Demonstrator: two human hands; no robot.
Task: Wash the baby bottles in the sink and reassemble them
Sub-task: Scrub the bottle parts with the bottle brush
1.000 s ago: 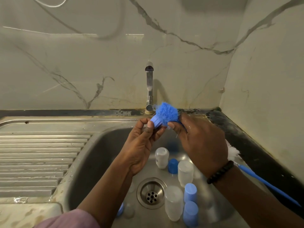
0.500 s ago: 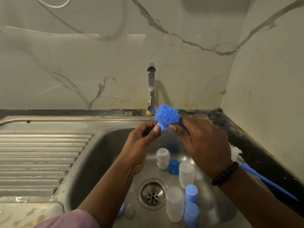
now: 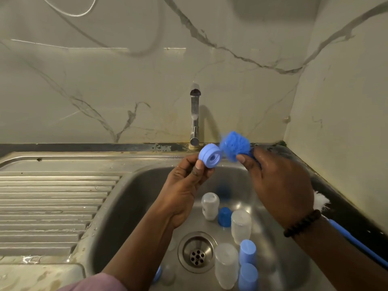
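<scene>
My left hand (image 3: 184, 185) pinches a light blue bottle collar ring (image 3: 210, 158) above the sink (image 3: 130, 198), its open side turned toward me. My right hand (image 3: 281, 185) grips a blue bristle brush (image 3: 235, 145) just right of the ring, a small gap between them. Down in the basin stand clear bottle bodies (image 3: 210, 205) (image 3: 241, 225) (image 3: 226, 267), upside down. Blue caps (image 3: 224, 216) (image 3: 248, 252) (image 3: 247, 277) sit among them. Another blue piece (image 3: 157, 274) peeks out beside my left forearm.
The tap (image 3: 194, 116) rises behind the basin, with no water visible. A drain (image 3: 197, 252) lies at the basin's middle. The ribbed draining board (image 3: 48, 206) spreads to the left. A long blue-handled brush with white bristles (image 3: 344, 236) rests on the dark right counter edge.
The brush was pressed against the ring in my left hand; now the two have come apart, the ring moved left and turned to show its open side.
</scene>
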